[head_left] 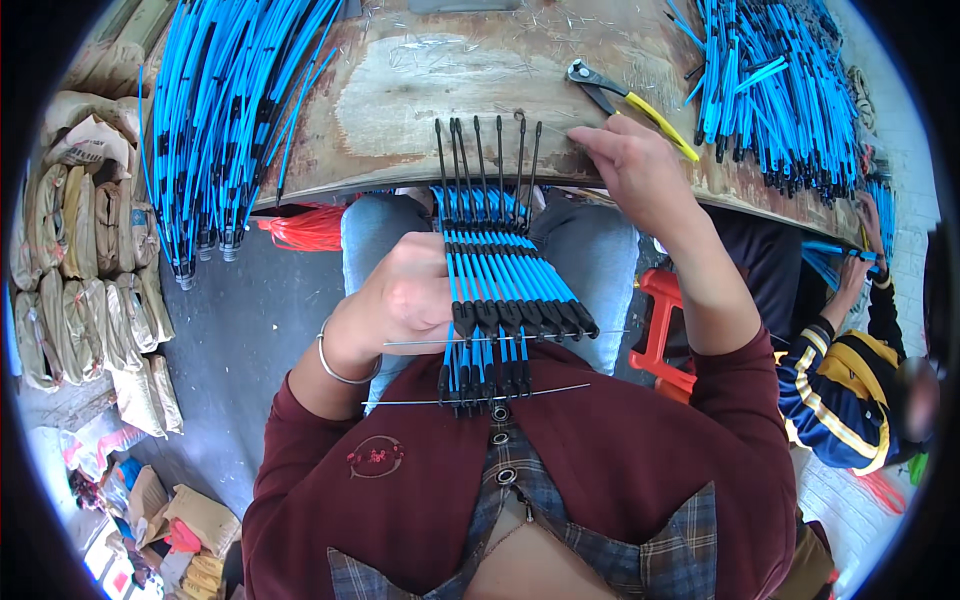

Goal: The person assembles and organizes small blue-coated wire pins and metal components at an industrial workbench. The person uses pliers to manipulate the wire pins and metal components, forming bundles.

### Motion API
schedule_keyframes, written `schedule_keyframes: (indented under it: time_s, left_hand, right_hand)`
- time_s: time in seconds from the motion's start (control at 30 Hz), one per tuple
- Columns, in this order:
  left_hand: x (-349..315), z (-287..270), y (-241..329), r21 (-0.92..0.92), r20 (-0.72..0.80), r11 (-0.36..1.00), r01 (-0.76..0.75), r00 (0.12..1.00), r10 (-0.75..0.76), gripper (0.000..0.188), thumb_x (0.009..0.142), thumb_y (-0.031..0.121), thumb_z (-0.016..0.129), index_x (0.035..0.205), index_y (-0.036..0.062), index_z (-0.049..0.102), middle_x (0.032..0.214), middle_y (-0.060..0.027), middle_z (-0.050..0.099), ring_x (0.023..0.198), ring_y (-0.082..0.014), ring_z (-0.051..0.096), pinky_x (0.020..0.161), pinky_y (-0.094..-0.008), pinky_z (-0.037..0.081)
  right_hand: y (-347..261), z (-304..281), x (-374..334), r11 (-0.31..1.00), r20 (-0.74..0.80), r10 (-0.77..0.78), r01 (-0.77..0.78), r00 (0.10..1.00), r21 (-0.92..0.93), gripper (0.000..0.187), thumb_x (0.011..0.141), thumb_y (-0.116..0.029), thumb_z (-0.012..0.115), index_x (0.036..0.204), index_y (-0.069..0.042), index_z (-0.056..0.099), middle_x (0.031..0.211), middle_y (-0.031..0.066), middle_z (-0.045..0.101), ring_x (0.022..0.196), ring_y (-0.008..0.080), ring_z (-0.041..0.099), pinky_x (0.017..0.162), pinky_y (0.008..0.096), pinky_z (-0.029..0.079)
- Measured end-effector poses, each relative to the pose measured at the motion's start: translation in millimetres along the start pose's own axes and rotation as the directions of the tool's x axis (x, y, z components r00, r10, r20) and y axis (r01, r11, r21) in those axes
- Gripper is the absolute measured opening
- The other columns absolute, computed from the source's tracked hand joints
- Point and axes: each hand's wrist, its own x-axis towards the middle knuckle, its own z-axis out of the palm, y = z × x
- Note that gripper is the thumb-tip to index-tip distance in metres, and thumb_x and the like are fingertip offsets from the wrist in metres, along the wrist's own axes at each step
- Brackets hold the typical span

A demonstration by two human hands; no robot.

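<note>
My left hand [405, 295] is closed round the left side of a row of thin blue rods with black ends [510, 275], held over my lap. Their black tips fan out toward the table. One thin metal wire [415, 343] passes across the near black ends, and a second metal wire [565, 388] lies across a lower layer. To the right of the far tips, my right hand [635, 165] has thumb and forefinger pinched together. Between them is the end of what looks like a fine wire, running to a black tip with a small loop.
On the worn wooden table [430, 80] lie pincers with yellow handles [650, 120] and scattered wire bits. Blue rod piles rest at the left [220, 110] and right [775, 100]. A red plastic stool [660, 330] stands near my right knee. Another person [845, 390] works at far right.
</note>
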Motion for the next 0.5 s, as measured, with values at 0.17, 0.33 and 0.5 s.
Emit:
schedule_keyframes:
  time_s: [0.17, 0.33, 0.5]
  left_hand:
    - [-7.5, 3.6, -2.8, -0.077, -0.033, 0.992, 0.1, 0.994, -0.103, 0.026, 0.066, 0.013, 0.067, 0.089, 0.0016, 0.063, 0.089, -0.0152, 0.064, 0.075, -0.0321, 0.063, 0.066, -0.0363, 0.051]
    - [-4.1, -1.9, -5.5, -0.085, -0.036, 0.996, 0.022, 0.999, -0.025, 0.026, 0.065, 0.012, 0.068, 0.088, 0.0018, 0.063, 0.085, -0.0147, 0.064, 0.07, -0.0319, 0.063, 0.062, -0.0363, 0.051]
    - [-7.3, -0.5, -6.9, -0.119, -0.056, 0.991, 0.063, 0.996, -0.07, 0.026, 0.066, 0.013, 0.067, 0.088, 0.0011, 0.062, 0.084, -0.0148, 0.064, 0.07, -0.0319, 0.062, 0.061, -0.0363, 0.05]
  right_hand:
    - [6.8, 8.0, 8.7, 0.997, -0.02, -0.071, 0.071, 0.997, 0.011, 0.019, 0.079, -0.005, 0.057, 0.096, -0.007, 0.065, 0.078, 0.0112, 0.056, 0.074, 0.0298, 0.057, 0.065, 0.0367, 0.046]
    - [13.3, 11.9, 20.3, 0.99, -0.019, -0.138, 0.139, 0.99, 0.028, 0.021, 0.078, -0.003, 0.057, 0.097, -0.007, 0.065, 0.078, 0.0103, 0.055, 0.073, 0.0286, 0.057, 0.065, 0.0352, 0.046]
    - [13.9, 17.5, 29.4, 0.982, -0.012, -0.183, 0.184, 0.983, 0.046, 0.024, 0.076, -0.001, 0.057, 0.097, -0.008, 0.065, 0.077, 0.01, 0.055, 0.072, 0.0276, 0.057, 0.065, 0.0344, 0.046]
